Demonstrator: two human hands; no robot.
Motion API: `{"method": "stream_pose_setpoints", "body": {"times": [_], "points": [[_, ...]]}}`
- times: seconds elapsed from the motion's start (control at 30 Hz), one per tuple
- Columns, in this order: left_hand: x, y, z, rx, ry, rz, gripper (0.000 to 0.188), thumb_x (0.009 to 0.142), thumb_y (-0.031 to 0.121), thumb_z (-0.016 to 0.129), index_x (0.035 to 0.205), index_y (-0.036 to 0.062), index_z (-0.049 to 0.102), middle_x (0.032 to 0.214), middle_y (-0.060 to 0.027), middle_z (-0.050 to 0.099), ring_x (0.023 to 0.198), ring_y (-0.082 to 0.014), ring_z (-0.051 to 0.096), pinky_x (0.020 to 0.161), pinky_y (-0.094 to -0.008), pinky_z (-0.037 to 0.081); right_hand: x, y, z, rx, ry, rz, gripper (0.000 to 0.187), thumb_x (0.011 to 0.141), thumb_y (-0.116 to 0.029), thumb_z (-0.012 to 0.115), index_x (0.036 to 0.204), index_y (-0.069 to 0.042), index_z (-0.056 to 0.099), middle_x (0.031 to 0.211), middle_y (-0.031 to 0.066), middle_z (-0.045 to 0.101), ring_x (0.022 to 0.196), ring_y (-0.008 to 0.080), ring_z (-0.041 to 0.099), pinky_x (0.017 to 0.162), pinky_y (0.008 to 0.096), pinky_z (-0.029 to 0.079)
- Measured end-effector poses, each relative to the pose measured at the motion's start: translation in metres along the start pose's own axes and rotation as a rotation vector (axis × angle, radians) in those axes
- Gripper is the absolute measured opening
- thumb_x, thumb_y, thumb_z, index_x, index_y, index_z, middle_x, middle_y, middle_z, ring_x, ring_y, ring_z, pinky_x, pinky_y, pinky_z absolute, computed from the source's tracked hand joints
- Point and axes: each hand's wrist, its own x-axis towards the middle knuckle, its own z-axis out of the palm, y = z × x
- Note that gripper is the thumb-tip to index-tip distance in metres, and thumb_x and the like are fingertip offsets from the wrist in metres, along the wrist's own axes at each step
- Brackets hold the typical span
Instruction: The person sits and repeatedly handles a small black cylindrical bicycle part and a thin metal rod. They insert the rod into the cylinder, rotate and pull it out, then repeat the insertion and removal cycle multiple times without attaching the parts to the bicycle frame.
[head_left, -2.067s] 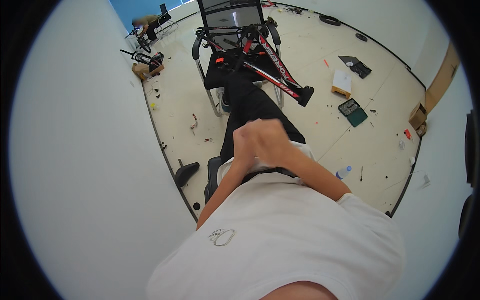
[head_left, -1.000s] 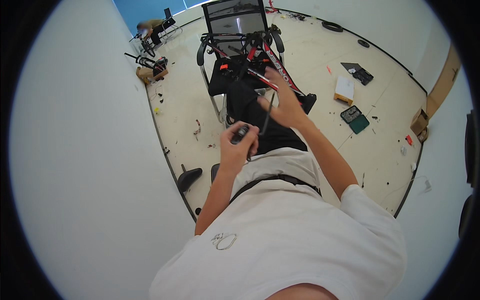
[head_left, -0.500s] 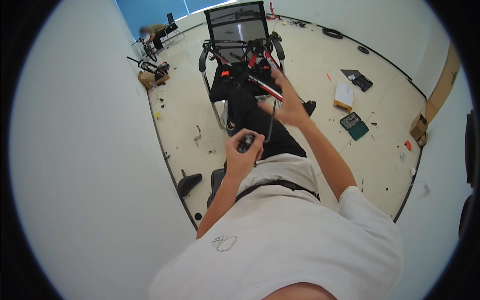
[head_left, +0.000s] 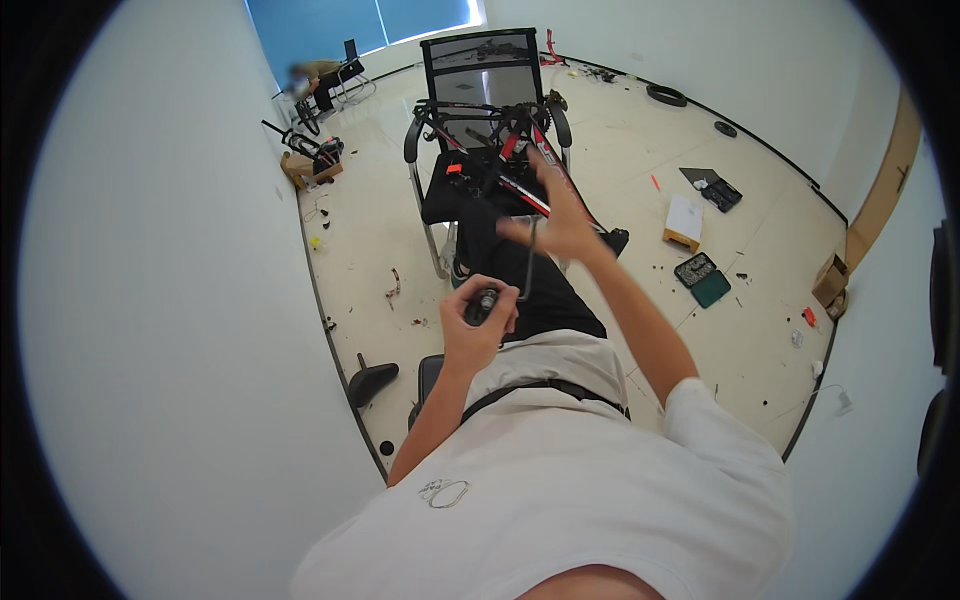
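Gripping a small, black-and-silver, cylindrical metal part point(head_left: 487, 303) in the left hand point(head_left: 475, 325), with fingers curled round and pressed against it. Note the long, grey, L-shaped metal hex key point(head_left: 530, 268), pointing from just beside those fingers toward one o'clock. Holding the right hand point(head_left: 568, 226) between one and two o'clock from the left, with blurred fingers spread and thumb by the key's upper stretch; cannot tell touching from merely near. Behind the left fingers, cannot tell a seated short end from a loose one. Judging by the pose, probably working the key as a lever. Best to seat the short end fully and squarely, brace the part hard against twisting, and press near the long arm's tip, at right angles, for leverage without slip. Ease off at any rocking. Keep the swing clear of the red-and-black metal bicycle frame point(head_left: 509, 147), toward half past twelve on the black mesh-backed armchair point(head_left: 455, 82).
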Motion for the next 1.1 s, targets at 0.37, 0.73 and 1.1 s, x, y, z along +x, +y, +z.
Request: {"method": "stream_pose_setpoints", "body": {"times": [0.37, 0.73, 1.1], "points": [[0.003, -0.005, -0.005, 0.142, 0.103, 0.128, 0.008, 0.086, 0.0, 0.067, 0.09, -0.002, 0.062, 0.074, -0.0056, 0.065, 0.063, -0.0095, 0.06, 0.06, -0.0223, 0.048, -0.071, -0.071, 0.006, 0.018, -0.258, -0.035, 0.129, 0.054, -0.047, 0.089, 0.151, 0.0, 0.017, 0.153, 0.028, 0.021, 0.143, 0.0415, 0.022, 0.116, 0.0452, 0.022], [0.005, -0.003, -0.001, 0.161, 0.083, 0.29, 0.018, 0.083, -0.002, 0.067, 0.099, -0.0006, 0.058, 0.085, -0.0076, 0.066, 0.071, -0.0111, 0.062, 0.066, -0.0241, 0.051, 0.023, -0.07, -0.011, 0.214, -0.253, 0.028, 0.086, 0.076, -0.036, 0.078, 0.146, -0.013, 0.035, 0.141, 0.0113, 0.049, 0.13, 0.03, 0.046, 0.105, 0.0462, 0.038], [0.011, -0.009, -0.014, 0.022, 0.171, 0.215, 0.009, 0.088, 0.002, 0.064, 0.095, -0.0013, 0.06, 0.083, -0.0078, 0.068, 0.067, -0.0085, 0.06, 0.061, -0.0219, 0.048, -0.079, -0.052, 0.019, 0.474, -0.59, 0.309, 0.055, 0.086, -0.03, 0.07, 0.129, -0.001, 0.05, 0.113, 0.0129, 0.065, 0.107, 0.022, 0.062, 0.091, 0.0383, 0.048]]}}
